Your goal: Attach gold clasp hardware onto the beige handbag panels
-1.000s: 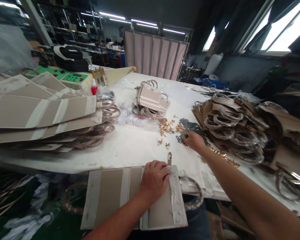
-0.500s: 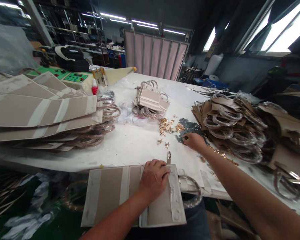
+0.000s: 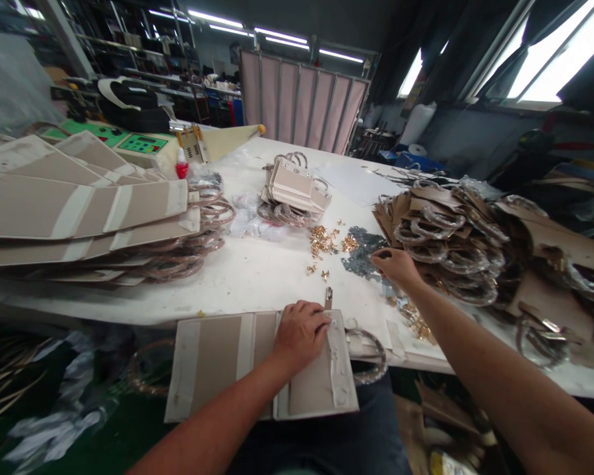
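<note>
A flat beige bag panel [image 3: 218, 369] with pale strips lies at the table's front edge, partly over my lap. Rounded handles [image 3: 373, 356] in clear wrap stick out from both its ends. My left hand [image 3: 301, 336] is pressed on the panel with bent fingers, holding it near its far edge. Just beyond those fingers a small metal clasp [image 3: 329, 298] juts out. Over the dark grey heap of small flat metal pieces [image 3: 359, 247] is my right hand [image 3: 396, 265], thumb and forefinger pinched together; whatever they hold is too small to make out. Gold-coloured metal fasteners [image 3: 323, 241] lie beside the heap.
Stacked bag panels [image 3: 79, 204] with wrapped handles fill the left side. A big pile of brown bag pieces [image 3: 440, 237] stands on the right. Farther back are a smaller bag stack [image 3: 292, 188], a red-and-white bottle [image 3: 181, 163] and a machine with green control panels [image 3: 143, 143].
My right hand has shifted slightly right and up over the grey pieces, still pinched. My left hand stays on the panel. The whole view has moved a little.
</note>
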Tool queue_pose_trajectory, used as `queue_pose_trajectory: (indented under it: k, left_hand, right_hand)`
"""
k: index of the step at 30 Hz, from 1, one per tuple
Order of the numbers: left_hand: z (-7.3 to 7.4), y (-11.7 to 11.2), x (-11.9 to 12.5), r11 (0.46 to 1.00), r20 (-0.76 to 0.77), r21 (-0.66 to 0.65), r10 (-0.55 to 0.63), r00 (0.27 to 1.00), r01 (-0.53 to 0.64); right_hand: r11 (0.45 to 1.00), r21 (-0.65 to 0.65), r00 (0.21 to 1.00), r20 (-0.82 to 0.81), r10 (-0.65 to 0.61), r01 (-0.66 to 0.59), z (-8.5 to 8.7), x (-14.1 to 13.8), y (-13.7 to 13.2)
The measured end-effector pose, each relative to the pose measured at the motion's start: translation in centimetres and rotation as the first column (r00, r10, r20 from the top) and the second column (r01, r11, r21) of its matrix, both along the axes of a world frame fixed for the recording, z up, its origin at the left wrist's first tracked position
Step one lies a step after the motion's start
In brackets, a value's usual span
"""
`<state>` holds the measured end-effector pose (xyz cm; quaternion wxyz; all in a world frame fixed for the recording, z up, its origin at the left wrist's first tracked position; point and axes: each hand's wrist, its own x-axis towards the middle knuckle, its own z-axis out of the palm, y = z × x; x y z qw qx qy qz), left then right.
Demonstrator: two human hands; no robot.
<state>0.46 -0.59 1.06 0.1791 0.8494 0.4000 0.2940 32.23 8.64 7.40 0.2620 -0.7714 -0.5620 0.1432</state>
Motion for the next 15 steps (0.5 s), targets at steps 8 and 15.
queue_pose_trajectory:
  k: [8,15]
  left_hand:
    - [-0.2,-0.1,0.3,1.000,-0.026,-0.016,-0.021,0.999,0.021]
    - [-0.5,-0.1,0.5,1.000,-0.039,0.007,-0.020,0.999,0.021]
  right_hand:
    - [0.917,-0.244,0.943,-0.183,0.277,-0.317,2.7,-5.1,-10.2]
    - [0.846,-0.267,0.870,-0.325,0.371,-0.461,-0.6,-9.5,-15.8]
